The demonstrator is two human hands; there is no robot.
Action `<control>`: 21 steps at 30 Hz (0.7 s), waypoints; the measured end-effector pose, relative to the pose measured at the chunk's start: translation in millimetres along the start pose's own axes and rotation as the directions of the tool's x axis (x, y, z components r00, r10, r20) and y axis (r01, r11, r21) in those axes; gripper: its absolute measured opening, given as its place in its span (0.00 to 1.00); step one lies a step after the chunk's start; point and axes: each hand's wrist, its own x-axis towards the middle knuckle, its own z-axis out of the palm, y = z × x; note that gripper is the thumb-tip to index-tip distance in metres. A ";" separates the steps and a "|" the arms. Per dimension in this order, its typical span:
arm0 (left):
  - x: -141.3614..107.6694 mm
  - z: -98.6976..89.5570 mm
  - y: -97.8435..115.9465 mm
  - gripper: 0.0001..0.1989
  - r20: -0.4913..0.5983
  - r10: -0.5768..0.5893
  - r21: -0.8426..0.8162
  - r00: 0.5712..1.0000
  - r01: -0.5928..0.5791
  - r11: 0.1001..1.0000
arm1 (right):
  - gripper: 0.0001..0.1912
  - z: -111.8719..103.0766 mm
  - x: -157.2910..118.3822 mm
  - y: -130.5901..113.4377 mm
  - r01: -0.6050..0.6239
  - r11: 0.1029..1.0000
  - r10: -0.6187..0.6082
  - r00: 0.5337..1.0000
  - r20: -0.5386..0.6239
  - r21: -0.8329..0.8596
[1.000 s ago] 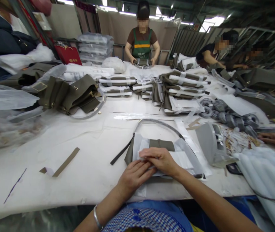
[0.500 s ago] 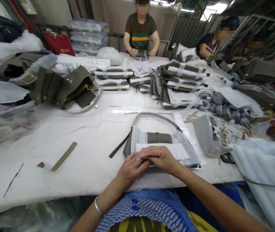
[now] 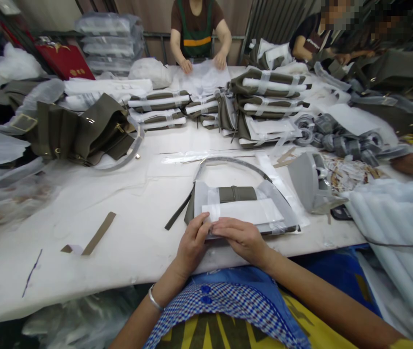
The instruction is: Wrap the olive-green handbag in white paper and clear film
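Note:
An olive handbag [image 3: 228, 194] lies on the table in front of me, partly covered by white wrapping sheet [image 3: 246, 212] and clear tape. Its wrapped strap [image 3: 234, 160] arches away behind it. My left hand [image 3: 193, 244] is closed at the bag's near left corner, with thumb and fingers pinching the wrapping there. Right beside it, my right hand [image 3: 243, 238] has its fingers bent together over the same near edge, the fingertips meeting the left ones. What lies under the fingertips is partly hidden.
Stacked wrapped bags [image 3: 270, 92] stand beyond, with an open olive bag [image 3: 83, 128] at left. A grey tape dispenser [image 3: 306, 182], tape rolls [image 3: 337, 138] and white foam [image 3: 395, 218] are at right. A brown strip [image 3: 99, 232] lies left. A co-worker [image 3: 199, 36] handles white sheeting opposite.
My hands have gone from overlapping on the wrapping to fingertips meeting at its near edge. The view has shifted. The co-worker opposite has white sheeting in place of a dark bag.

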 end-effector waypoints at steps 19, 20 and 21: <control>5.9 -5.0 5.1 0.26 0.220 0.164 0.108 0.961 -0.192 0.976 | 0.12 -11.7 93.8 77.0 -0.203 0.908 0.356 0.835 0.419 -0.367; 6.5 -5.0 4.8 0.27 0.226 0.164 0.105 0.960 -0.192 0.976 | 0.12 -12.5 93.0 74.7 -0.206 0.911 0.354 0.836 0.420 -0.358; 7.1 -5.1 4.3 0.27 0.233 0.162 0.102 0.959 -0.190 0.977 | 0.13 -14.7 88.9 69.3 -0.207 0.917 0.341 0.849 0.403 -0.341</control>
